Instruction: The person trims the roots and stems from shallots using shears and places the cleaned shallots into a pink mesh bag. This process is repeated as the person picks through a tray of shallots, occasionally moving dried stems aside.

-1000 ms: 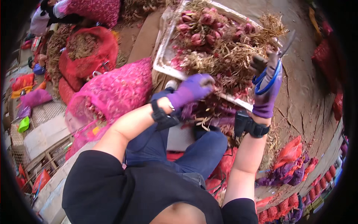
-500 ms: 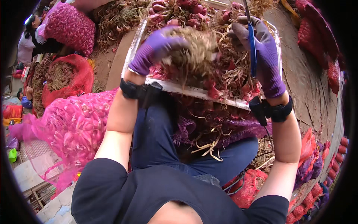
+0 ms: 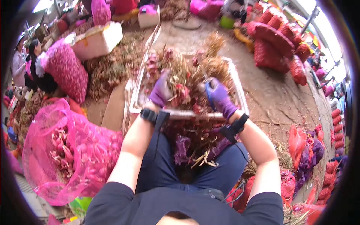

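My left hand (image 3: 161,90), in a purple glove, is closed at the side of a bunch of red shallots (image 3: 182,93) with dry, straw-like tops. The glove hides part of its grip. Facing it, my right hand (image 3: 220,96), gloved alike, is wrapped round a slim tool with a blue handle (image 3: 209,93); its working end is lost among the stalks. Both hands are over the near part of a white rectangular tray (image 3: 240,87), heaped with shallots and dried stalks.
To my left an open pink mesh sack (image 3: 92,150) bulges with shallots. Loose dry stalks (image 3: 198,159) lie between my legs. A white foam box (image 3: 99,41) and people are at the far left. Full red sacks (image 3: 272,52) stand at the far right on a brown ground sheet (image 3: 270,97).
The view has tilted up, showing more of the ground ahead. My hands have come nearer each other, and the clump of dried stalks at my left hand has given way to a shallot bunch.
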The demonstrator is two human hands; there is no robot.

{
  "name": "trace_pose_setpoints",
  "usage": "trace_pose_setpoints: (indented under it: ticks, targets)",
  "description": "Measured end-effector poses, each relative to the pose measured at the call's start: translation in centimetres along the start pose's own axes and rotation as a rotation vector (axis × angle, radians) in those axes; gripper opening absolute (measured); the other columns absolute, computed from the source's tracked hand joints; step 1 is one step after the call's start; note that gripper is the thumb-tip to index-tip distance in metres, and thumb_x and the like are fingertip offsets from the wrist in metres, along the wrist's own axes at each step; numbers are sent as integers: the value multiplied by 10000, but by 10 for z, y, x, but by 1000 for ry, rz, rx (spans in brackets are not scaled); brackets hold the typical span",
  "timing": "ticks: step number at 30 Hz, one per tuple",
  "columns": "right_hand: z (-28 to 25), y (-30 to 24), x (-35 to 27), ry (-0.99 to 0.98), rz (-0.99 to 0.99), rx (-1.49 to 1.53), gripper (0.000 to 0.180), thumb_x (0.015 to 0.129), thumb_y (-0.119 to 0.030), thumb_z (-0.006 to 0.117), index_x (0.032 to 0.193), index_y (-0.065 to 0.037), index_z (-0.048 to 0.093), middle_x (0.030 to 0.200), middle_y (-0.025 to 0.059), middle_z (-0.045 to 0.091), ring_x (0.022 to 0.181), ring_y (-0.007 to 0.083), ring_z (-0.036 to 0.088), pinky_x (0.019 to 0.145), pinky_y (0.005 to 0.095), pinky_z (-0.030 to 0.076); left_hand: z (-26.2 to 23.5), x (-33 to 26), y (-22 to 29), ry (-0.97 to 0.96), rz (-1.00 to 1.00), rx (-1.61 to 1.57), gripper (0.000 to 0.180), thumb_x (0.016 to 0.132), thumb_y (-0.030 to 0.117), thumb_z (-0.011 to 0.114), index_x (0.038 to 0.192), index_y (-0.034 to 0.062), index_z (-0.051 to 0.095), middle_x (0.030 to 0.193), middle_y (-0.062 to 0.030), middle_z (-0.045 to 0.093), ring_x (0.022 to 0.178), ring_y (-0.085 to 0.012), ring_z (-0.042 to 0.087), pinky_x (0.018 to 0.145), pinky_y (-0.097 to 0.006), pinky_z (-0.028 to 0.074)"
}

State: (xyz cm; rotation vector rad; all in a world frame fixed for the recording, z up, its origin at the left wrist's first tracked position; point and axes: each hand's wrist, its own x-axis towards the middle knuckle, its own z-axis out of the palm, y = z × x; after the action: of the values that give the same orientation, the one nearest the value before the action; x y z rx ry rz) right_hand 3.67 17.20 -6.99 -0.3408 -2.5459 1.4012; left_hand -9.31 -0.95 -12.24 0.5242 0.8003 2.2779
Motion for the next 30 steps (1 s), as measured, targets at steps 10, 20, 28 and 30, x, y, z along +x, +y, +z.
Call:
trace_pose_setpoints:
  ticks: [10, 20, 28, 30]
  targets:
    - [-66, -55, -54, 18, 15, -292, 534, 779, -452, 727, 1053, -19, 575, 842, 108, 641, 774, 190, 603, 724, 325, 475, 157, -111, -101, -917, -374, 956, 324, 751, 151, 689, 1067, 86, 661, 999, -111, 644, 982, -290, 583, 872, -414, 446]
    - [-69, -72, -105, -10, -100, -277, 536, 771, -408, 747, 1080, -7, 573, 816, 76, 622, 726, 154, 581, 667, 299, 458, 277, -257, -194, -1622, -88, 34, 306, 886, 221, 624, 1077, -19, 638, 1040, -165, 647, 1004, -291, 600, 892, -397, 461]
    - [-52, -130, -136, -19, -111, -250, 533, 767, -384, 757, 1086, 1, 574, 859, 101, 644, 765, 166, 587, 730, 302, 477, 297, -287, -222, -1726, -800, 35, 262, 822, 200, 674, 963, -21, 676, 957, -174, 665, 916, -269, 622, 815, -363, 477]
    - [-48, -138, -143, -2, -154, -236, 520, 770, -382, 755, 1070, 3, 575, 837, 93, 639, 752, 158, 577, 719, 299, 476, 302, -281, -202, -1785, -642, -9, 263, 791, 191, 689, 932, -30, 669, 879, -162, 667, 840, -251, 624, 755, -363, 478]
